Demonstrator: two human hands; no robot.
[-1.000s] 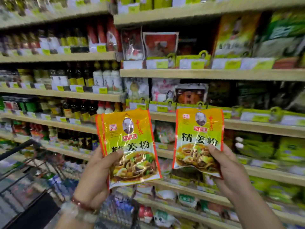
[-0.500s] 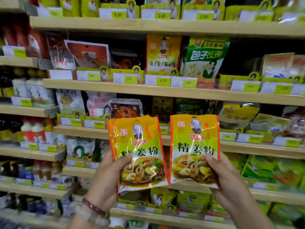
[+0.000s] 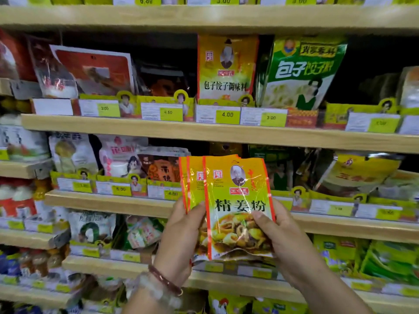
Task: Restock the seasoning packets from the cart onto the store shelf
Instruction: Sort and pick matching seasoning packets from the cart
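Item-wise: seasoning packets [image 3: 238, 207], yellow with orange edges, were stacked overlapping and upright in front of the store shelf [image 3: 108, 201]. Left hand [image 3: 181, 236] grip pinched the rear packets, thumb on front. Right hand [image 3: 281, 239] grip pinched the front packet, thumb across its picture. Bracelets [image 3: 165, 279] sat on the left wrist.

Left wrist [image 3: 158, 284]: dark red bead bracelet, pale translucent bangle.
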